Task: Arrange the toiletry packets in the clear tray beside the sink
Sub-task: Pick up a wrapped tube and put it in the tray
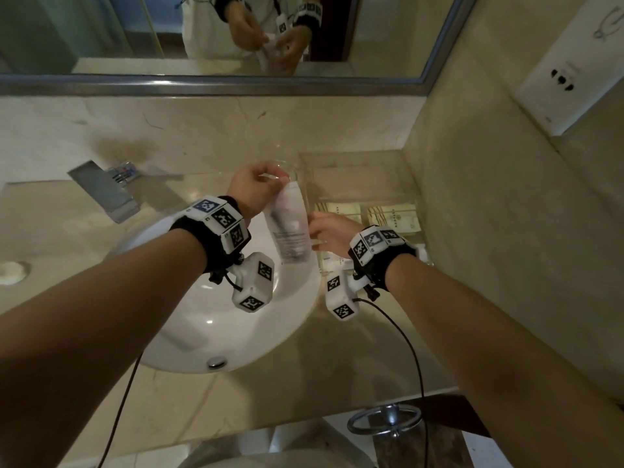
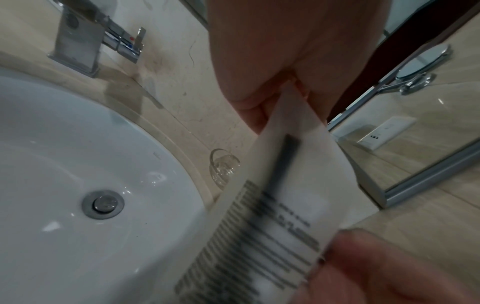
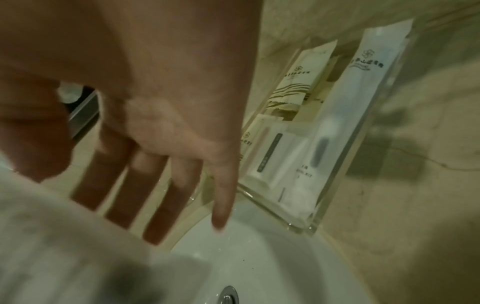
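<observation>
A long white toiletry packet [image 1: 291, 228] with dark print hangs over the sink's right edge, between both hands. My left hand [image 1: 280, 180] pinches its top end [image 2: 288, 90]. My right hand [image 1: 315, 231] holds its lower right side, thumb [image 2: 384, 267] on the front and straight fingers [image 3: 155, 185] behind it. The clear tray [image 1: 354, 157] stands right of the sink against the side wall. Inside lie beige packets [image 1: 395, 216] and white packets [image 3: 280, 160], with one long white packet [image 3: 358, 92] along its outer wall.
The white sink [image 1: 216, 332] lies below the hands, with a chrome faucet [image 1: 108, 187] at its back left. A small glass dish [image 2: 223, 166] sits on the marble counter by the sink's rim. A mirror [image 1: 236, 35] runs behind, and a wall socket [image 1: 567, 79] is at the right.
</observation>
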A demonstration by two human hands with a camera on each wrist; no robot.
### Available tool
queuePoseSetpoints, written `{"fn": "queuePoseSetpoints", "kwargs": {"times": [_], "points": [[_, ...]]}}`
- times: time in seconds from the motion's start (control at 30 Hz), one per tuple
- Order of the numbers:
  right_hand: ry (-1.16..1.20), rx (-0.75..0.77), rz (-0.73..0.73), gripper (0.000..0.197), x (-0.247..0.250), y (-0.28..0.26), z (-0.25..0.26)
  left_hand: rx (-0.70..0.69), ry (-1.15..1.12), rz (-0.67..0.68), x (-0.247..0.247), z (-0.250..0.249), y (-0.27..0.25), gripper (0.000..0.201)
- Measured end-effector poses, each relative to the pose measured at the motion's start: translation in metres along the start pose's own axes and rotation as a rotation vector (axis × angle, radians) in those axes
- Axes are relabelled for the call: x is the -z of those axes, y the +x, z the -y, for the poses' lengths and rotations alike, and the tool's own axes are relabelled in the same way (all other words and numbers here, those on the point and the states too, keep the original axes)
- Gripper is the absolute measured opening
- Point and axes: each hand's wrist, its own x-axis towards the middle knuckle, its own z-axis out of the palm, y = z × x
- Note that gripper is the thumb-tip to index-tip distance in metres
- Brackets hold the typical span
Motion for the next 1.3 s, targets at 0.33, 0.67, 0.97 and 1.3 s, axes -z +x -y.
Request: {"fn": "queuePoseSetpoints", "kwargs": {"times": [0.33, 0.67, 0.97, 1.3], "points": [[-0.119, -0.280, 0.013, 0.083, -0.007, 0.001, -0.001, -0.014, -0.126, 0.114, 0.006, -0.007, 0.001, 0.017], [0.366, -0.062, -0.241, 0.011, 0.008, 0.012, -0.002, -0.033, -0.096, 0.186, 0.005, -0.005, 0.001, 0.019], [0.369, 0.075, -0.363, 0.025, 0.035, 0.006, -0.007, 0.137, 0.135, 0.265, 0.005, 0.013, 0.001, 0.010], [0.208, 0.103, -0.249, 0.016, 0.036, -0.003, -0.002, 0.250, 0.045, 0.354, -0.022, 0.015, 0.002, 0.038]]}}
